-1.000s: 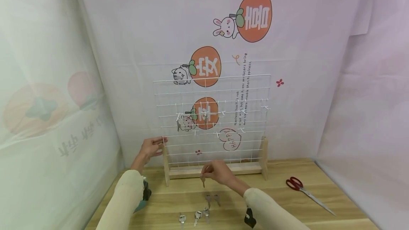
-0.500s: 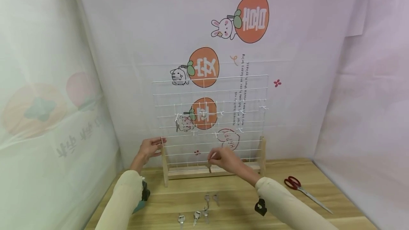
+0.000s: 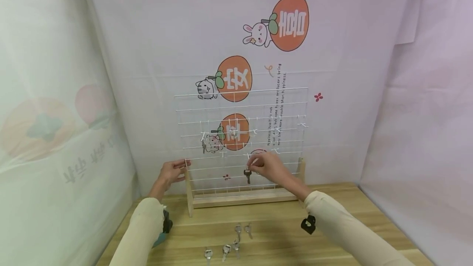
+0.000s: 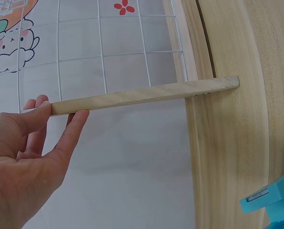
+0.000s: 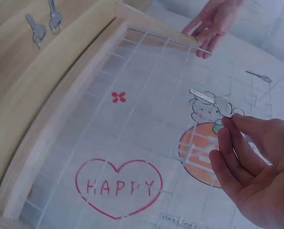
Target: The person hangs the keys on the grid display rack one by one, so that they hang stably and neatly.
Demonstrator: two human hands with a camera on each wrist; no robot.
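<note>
My left hand (image 3: pixel 171 172) grips the top of the left wooden post (image 4: pixel 142 94) of a white wire grid rack (image 3: pixel 266 90), thumb on one face and fingers on the other. In front of the grid, my right hand (image 3: pixel 271 167) pinches a silver key (image 5: pixel 213 101) by its small ring, and the key hangs blade down in the head view. White hooks (image 3: pixel 203 136) are fixed across the middle of the grid. From a hook at the left hangs another key (image 3: pixel 204 147). Several loose keys (image 3: pixel 226 251) lie on the table before the rack.
The rack's wooden base (image 3: pixel 236 202) stands on the wood-grain table (image 3: pixel 177 233) close to a printed white cloth (image 3: pixel 148 114). Cloth also walls both sides. Under the left forearm is a teal and black object (image 4: pixel 270 195).
My right hand has lifted the key from low over the table up to the middle of the grid, moving slightly right. Its sleeve now covers the red-handled scissors. The left hand keeps its hold.
</note>
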